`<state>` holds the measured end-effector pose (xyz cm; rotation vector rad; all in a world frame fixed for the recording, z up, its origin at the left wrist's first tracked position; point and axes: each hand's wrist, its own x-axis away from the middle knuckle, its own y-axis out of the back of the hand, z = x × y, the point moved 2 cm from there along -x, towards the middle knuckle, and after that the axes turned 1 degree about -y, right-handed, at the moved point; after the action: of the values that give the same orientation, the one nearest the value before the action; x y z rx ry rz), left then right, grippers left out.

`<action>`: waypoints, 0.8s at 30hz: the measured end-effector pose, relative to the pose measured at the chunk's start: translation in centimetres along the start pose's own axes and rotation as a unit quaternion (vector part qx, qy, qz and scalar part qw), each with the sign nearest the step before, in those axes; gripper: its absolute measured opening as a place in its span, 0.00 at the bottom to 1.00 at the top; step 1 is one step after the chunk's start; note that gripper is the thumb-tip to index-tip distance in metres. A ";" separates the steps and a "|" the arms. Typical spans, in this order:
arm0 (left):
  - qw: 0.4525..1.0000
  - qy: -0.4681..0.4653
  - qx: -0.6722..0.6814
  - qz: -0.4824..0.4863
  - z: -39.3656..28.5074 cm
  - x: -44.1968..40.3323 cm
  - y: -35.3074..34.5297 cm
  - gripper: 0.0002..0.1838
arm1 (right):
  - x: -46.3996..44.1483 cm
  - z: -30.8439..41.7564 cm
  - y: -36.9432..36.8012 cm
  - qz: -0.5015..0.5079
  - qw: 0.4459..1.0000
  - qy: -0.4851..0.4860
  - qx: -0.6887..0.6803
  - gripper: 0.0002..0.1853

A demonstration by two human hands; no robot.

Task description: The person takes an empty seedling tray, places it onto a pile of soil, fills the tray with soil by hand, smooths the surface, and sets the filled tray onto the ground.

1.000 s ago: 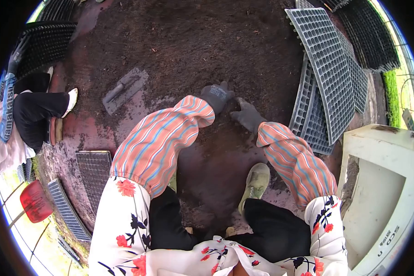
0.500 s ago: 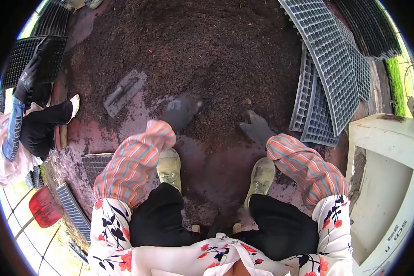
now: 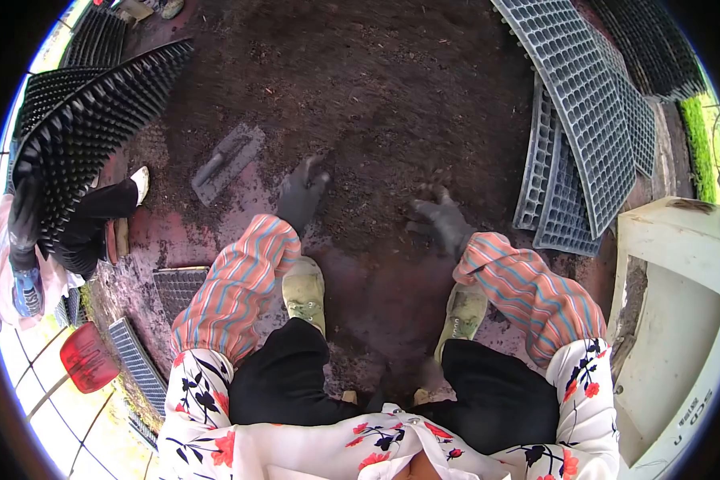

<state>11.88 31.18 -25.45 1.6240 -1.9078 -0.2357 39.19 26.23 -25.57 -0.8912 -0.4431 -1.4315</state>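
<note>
Dark brown soil (image 3: 360, 104) is heaped over the floor in front of me. My left hand (image 3: 302, 196), in a dark grey glove, is at the near edge of the soil with its fingers apart and nothing in it. Opposite it, my right hand (image 3: 446, 220), gloved the same way, reaches toward the soil edge with spread fingers, also holding nothing. Whether the fingertips touch the soil is hard to tell. Left of my left hand lies a flat, soil-dusted trowel (image 3: 228, 162), its handle upward.
Grey seedling trays (image 3: 576, 104) lean in a pile at the right. A white box-like container (image 3: 680, 320) stands near my right elbow. On the left, a co-worker's gloved hand (image 3: 28, 212) holds a black cell tray (image 3: 104, 108). A red dustpan-like scoop (image 3: 88, 358) is at lower left.
My left hand has drawn slightly left and its fingers have spread. My right hand has shifted little. The co-worker's black tray has swung up and toward the soil.
</note>
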 end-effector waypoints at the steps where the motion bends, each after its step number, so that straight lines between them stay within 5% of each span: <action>1: 1.000 -0.001 -0.001 -0.003 0.6 0.5 -0.3 0.29 | 0.1 0.3 0.3 0.003 1.000 0.002 0.000 0.29; 3: 0.985 -0.098 -0.125 -0.067 0.4 3.2 -1.9 0.43 | 1.7 1.6 -0.2 0.014 0.988 -0.089 0.129 0.30; 5: 0.971 -0.059 -0.229 -0.029 4.0 4.7 -6.0 0.52 | 1.1 -0.2 -1.0 0.016 0.984 -0.132 0.121 0.27; 8: 0.976 -0.038 -0.199 -0.084 0.4 2.9 -9.0 0.52 | -1.1 -1.3 -2.1 0.066 0.981 -0.178 0.021 0.23; 10: 0.986 0.050 0.154 0.039 -3.7 -0.3 -8.2 0.46 | -2.8 0.1 -2.7 0.112 0.976 -0.177 -0.064 0.21; 12: 0.881 -0.107 0.446 0.120 -5.9 -3.7 -7.9 0.35 | -4.5 3.1 -3.2 0.174 0.962 -0.116 -0.175 0.18; 14: 0.863 -0.039 0.496 0.089 -8.4 -5.4 -6.1 0.28 | -4.5 7.6 -3.4 0.144 0.981 -0.039 -0.125 0.16; 18: 0.910 -0.152 0.384 0.036 -7.4 -9.7 -2.6 0.17 | -6.5 10.8 -1.0 0.085 0.990 0.114 0.002 0.15; 20: 0.955 -0.091 0.281 -0.029 -6.3 -9.3 -1.2 0.15 | -5.8 11.0 0.2 -0.002 0.981 0.165 0.099 0.16; 24: 0.973 0.058 0.225 0.002 -3.7 -5.8 1.1 0.17 | -5.4 8.5 4.6 -0.105 0.954 0.172 0.222 0.19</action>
<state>13.30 37.81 -23.89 1.8713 -1.9682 0.3120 44.96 35.71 -25.52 -0.2302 -0.5763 -1.5598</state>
